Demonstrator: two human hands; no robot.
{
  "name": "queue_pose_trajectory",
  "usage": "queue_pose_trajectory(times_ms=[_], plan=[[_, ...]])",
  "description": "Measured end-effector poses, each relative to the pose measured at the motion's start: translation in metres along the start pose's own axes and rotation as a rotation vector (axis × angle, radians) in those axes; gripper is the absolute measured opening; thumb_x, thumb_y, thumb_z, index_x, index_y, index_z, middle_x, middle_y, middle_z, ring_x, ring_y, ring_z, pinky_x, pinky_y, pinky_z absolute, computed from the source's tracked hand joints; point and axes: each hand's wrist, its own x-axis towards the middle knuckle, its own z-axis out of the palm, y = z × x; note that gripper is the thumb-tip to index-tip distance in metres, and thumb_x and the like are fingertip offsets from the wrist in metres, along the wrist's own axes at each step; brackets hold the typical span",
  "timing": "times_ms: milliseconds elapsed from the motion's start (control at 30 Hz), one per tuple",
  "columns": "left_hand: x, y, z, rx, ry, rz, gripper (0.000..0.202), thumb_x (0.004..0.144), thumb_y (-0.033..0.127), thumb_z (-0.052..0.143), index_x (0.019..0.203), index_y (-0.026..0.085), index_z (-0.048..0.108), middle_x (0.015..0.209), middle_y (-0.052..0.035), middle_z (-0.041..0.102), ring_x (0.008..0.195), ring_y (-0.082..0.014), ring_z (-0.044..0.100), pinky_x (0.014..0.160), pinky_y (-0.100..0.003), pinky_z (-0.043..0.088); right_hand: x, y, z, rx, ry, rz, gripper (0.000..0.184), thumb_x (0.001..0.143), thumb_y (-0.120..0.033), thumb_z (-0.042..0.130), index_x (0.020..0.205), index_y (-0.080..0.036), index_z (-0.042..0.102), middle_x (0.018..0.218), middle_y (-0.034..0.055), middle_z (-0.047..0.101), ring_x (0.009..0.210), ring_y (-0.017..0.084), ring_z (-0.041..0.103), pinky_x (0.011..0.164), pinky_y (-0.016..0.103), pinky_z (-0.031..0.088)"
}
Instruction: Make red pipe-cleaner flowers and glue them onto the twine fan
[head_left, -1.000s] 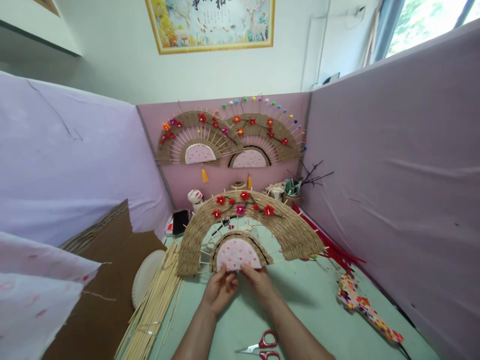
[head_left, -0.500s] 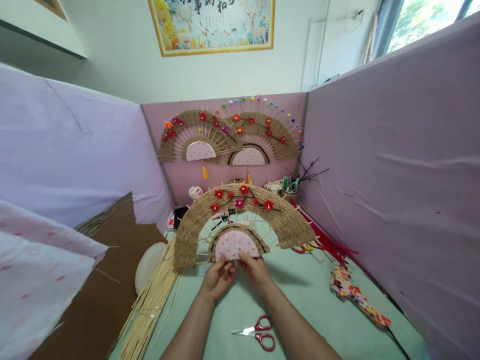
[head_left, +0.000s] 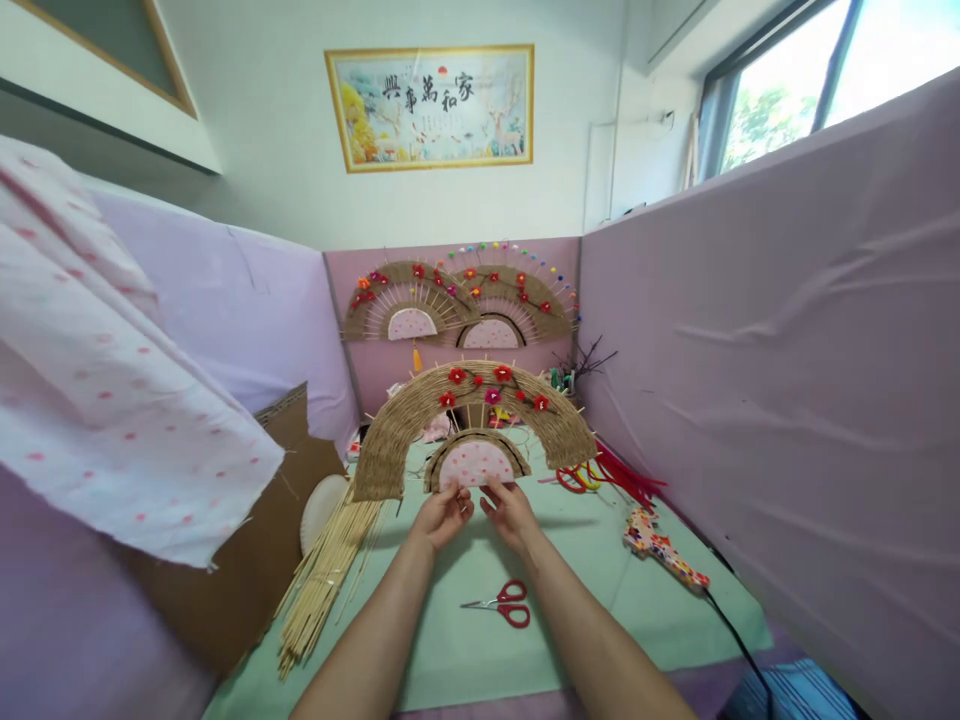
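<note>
A fan (head_left: 390,440) wrapped in brown twine is held up over the table, its curved side uppermost. Red and magenta flowers on a dark twig cross its arch, and a pink half-round of dotted cloth covers its base. My left hand (head_left: 444,514) pinches the lower edge of that base with thumb and fingers. On the other side of the base, my right hand (head_left: 510,512) grips the same edge. Between my forearms, scissors (head_left: 511,604) with red handles lie on the green tablecloth, touched by neither hand.
Thin sticks (head_left: 330,570) lie bundled at left beside brown cardboard (head_left: 202,610) and hanging dotted cloth (head_left: 127,400). A flower-patterned glue gun (head_left: 664,550) with a black cord and red strips (head_left: 622,475) lie at right. Two finished fans (head_left: 409,300) hang on the back panel.
The view has tilted up and drawn back, showing more wall and the table's front edge. Both hands still hold the fan. The hanging dotted cloth reaches further into view at left.
</note>
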Motion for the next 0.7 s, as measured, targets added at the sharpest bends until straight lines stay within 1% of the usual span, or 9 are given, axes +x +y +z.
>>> queue_pose_trajectory(times_ms=[200,433,567,700], plan=[[-0.013,-0.010,0.007,0.017,0.000,0.011,0.011,0.086,0.013,0.057,0.076,0.013,0.054,0.064,-0.0010,0.060,0.059,-0.0082,0.060,0.060,-0.021,0.051,-0.017,-0.008,-0.009,0.026,0.021,-0.040,0.033,0.052,-0.029,0.085,0.076,-0.023,0.063,0.077,-0.0037,0.070,0.073,0.012,0.063,0.063,0.022,0.049],[-0.023,-0.019,0.008,0.016,0.048,0.024,0.016,0.088,0.015,0.056,0.072,0.013,0.052,0.054,0.0029,0.053,0.048,-0.0058,0.054,0.053,-0.018,0.048,-0.024,-0.003,-0.014,0.027,0.039,-0.019,0.037,0.052,-0.028,0.086,0.080,-0.022,0.063,0.080,-0.0032,0.071,0.073,0.012,0.065,0.058,0.020,0.049],[-0.035,-0.023,0.006,0.036,0.106,0.086,0.012,0.084,0.014,0.061,0.075,0.013,0.053,0.055,0.0049,0.052,0.044,-0.0043,0.051,0.048,-0.016,0.044,-0.031,0.000,-0.014,0.041,0.042,-0.003,0.035,0.052,-0.026,0.086,0.078,-0.022,0.062,0.077,-0.0043,0.071,0.071,0.011,0.065,0.058,0.019,0.049],[-0.051,-0.028,-0.004,0.053,0.197,0.188,0.016,0.076,0.014,0.070,0.082,0.016,0.055,0.062,0.0046,0.059,0.047,-0.0043,0.054,0.041,-0.013,0.037,-0.039,0.000,-0.018,0.052,0.062,0.007,0.033,0.053,-0.025,0.085,0.076,-0.022,0.061,0.074,-0.0052,0.070,0.069,0.010,0.064,0.057,0.018,0.048]])
